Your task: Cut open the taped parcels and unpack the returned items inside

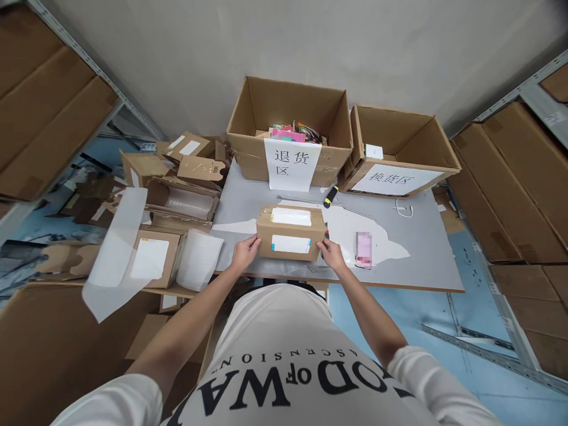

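A small brown cardboard box [290,229] with two white labels is at the front of the grey table, between my hands. My left hand [245,252] grips its left end, fingers closed on the edge. At the right end my right hand [331,251] holds the lower corner, its thumb and fingers pinched there. Just behind the box lies a yellow-and-black utility knife [331,196]. A pink, partly blurred item [364,248] rests on the table to the right of my right hand.
Two large open cartons, the left one [248,155] holding colourful packs and the right one [406,184] a small white box, stand at the table's back with paper signs. Opened boxes [177,201] and foam sheets [116,254] pile up at left. Shelves of cartons [510,183] flank the right.
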Tool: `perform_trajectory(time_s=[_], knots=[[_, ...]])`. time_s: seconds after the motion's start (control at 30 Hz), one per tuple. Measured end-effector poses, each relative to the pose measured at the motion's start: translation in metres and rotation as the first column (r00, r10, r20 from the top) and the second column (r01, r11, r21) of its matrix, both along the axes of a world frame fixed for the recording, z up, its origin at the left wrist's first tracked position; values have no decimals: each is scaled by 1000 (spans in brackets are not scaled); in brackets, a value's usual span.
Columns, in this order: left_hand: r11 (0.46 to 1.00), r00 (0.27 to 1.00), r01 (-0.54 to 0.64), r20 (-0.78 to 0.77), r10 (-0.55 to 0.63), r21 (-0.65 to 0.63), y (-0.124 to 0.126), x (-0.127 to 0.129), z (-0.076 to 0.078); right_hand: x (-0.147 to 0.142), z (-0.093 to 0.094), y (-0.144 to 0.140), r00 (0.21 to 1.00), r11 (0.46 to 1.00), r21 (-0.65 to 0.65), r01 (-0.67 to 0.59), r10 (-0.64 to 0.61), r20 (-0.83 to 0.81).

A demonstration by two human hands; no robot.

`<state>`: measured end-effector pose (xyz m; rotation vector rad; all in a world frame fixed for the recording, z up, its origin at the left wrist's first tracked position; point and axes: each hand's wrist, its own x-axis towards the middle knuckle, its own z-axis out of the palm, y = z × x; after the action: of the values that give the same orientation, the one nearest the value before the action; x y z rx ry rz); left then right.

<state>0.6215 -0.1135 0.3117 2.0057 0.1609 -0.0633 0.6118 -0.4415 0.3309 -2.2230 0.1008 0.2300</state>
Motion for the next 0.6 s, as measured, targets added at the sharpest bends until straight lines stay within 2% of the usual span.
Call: perform_trajectory(time_s=[0.13,0.23,0.3,0.4,0.5,0.6], knots=[[998,999,-52,8,51,37,-1,17,23,20,15,0,999,999,-39,30,-29,21],[998,999,-42,-9,43,38,-2,31,27,33,14,2,998,994,-90,59,-58,8],[999,999,-42,-23,42,26,-2,38,21,39,10,3,998,987,-144,65,-65,5],[998,997,-50,-63,47,-44,-2,42,5,46,3,5,998,979,-195,58,-57,12],[979,994,-33,-112,11,-203,-4,40,-12,49,-5,7,998,975,-215,55,-54,12],[929,990,-44,-140,-9,-367,-7,36,-25,46,-15,7,996,969,-234,86,-90,-8]])
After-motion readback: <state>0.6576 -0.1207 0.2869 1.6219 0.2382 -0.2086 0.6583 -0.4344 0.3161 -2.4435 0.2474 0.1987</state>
